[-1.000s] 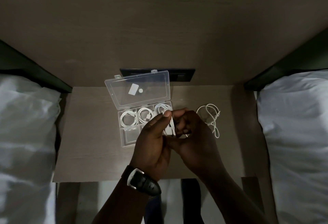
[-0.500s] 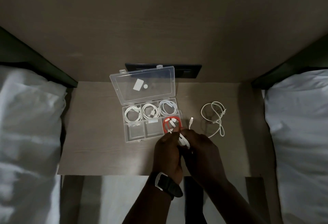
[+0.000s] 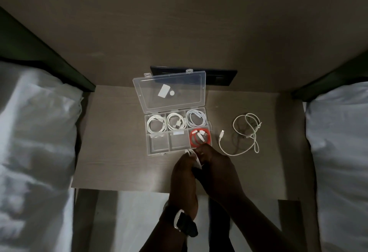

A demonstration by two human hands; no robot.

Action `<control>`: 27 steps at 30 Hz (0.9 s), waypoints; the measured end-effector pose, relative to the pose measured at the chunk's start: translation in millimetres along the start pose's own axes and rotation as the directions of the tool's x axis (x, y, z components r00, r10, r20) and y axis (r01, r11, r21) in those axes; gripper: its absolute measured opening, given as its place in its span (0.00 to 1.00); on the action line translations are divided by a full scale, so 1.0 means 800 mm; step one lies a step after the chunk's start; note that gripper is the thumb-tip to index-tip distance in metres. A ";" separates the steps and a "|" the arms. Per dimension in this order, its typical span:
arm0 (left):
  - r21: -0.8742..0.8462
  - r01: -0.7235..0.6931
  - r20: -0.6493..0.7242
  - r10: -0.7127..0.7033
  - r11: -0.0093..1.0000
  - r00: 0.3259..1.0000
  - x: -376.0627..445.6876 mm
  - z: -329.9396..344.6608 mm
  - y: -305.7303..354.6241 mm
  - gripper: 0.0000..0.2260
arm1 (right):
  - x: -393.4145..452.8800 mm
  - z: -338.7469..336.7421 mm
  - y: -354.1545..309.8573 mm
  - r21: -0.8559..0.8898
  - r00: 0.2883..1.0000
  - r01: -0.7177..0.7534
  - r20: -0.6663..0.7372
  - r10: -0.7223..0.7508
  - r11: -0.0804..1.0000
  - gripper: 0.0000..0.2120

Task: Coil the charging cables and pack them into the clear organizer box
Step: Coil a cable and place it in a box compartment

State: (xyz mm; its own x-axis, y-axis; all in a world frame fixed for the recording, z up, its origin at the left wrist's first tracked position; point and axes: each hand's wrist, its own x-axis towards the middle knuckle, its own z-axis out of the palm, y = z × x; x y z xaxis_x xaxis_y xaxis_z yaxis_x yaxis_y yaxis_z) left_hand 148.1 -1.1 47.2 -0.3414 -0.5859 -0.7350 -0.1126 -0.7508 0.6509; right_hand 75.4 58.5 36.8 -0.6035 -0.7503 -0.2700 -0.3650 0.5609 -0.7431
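Observation:
The clear organizer box (image 3: pixel 147 142) lies open on the bedside table, lid (image 3: pixel 201 90) tipped back. Its three far compartments each hold a coiled white cable (image 3: pixel 156 124). A coiled red cable (image 3: pixel 199 138) fills the near right compartment; the other two near compartments hold no cable. My left hand (image 3: pixel 184 174) and my right hand (image 3: pixel 217 170) meet just in front of the box, both closed on a white cable (image 3: pixel 194 157) that is mostly hidden between the fingers. A white cable tail (image 3: pixel 224 142) with its plug lies to the right, and a loose white cable (image 3: pixel 248 130) lies beyond it.
The wooden bedside table (image 3: pixel 119 152) stands between two beds with white bedding (image 3: pixel 33 152). A dark socket panel (image 3: pixel 221 77) sits on the wall panel behind the box. I wear a dark watch (image 3: pixel 183 223) on the left wrist.
My hands have drawn back from over the box to just in front of it, uncovering the red cable in its compartment. The view has shifted, so the box sits higher in the frame.

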 end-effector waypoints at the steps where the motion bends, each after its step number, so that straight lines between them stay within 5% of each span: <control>1: 0.040 -0.005 -0.006 0.005 0.999 1.000 0.001 0.000 -0.001 0.17 | 0.001 0.002 0.000 -0.024 1.000 0.011 -0.015 -0.012 1.000 0.11; 6: 0.120 -0.148 0.040 0.144 0.982 0.989 0.005 -0.002 0.005 0.14 | 0.014 0.008 0.002 -0.064 0.991 -0.010 -0.131 0.002 0.998 0.12; 9: 0.111 -0.303 0.136 0.288 0.946 0.948 0.005 -0.011 0.015 0.14 | 0.024 0.006 0.002 0.113 0.975 -0.100 -0.188 0.120 0.989 0.13; 14: 0.367 -0.497 0.058 0.513 0.786 0.856 0.013 -0.036 0.015 0.16 | 0.036 0.012 -0.005 0.259 0.971 -0.128 -0.164 0.174 0.958 0.13; 18: 0.424 -0.457 -0.070 0.531 0.782 0.844 0.033 -0.064 0.018 0.10 | 0.064 0.003 0.008 0.220 0.967 -0.166 -0.153 0.202 0.961 0.14; 23: 0.418 -0.308 -0.066 0.366 0.855 0.928 0.093 -0.077 0.016 0.14 | 0.116 0.022 0.015 0.223 0.958 -0.287 0.076 0.277 0.932 0.15; 27: 0.719 -0.305 0.036 0.405 0.624 0.914 0.143 -0.082 0.012 0.11 | 0.146 0.045 0.025 0.216 0.932 -0.338 0.212 0.294 0.916 0.15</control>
State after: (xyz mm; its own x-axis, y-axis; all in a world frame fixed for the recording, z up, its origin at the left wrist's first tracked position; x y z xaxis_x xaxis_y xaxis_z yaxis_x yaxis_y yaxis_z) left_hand 169.6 -95.0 -43.1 -0.3908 -0.8285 -0.4010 -0.6372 -0.0709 0.7675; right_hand 23.1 -30.7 -31.6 -0.5197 -0.6087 -0.5995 0.0221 0.6919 -0.7217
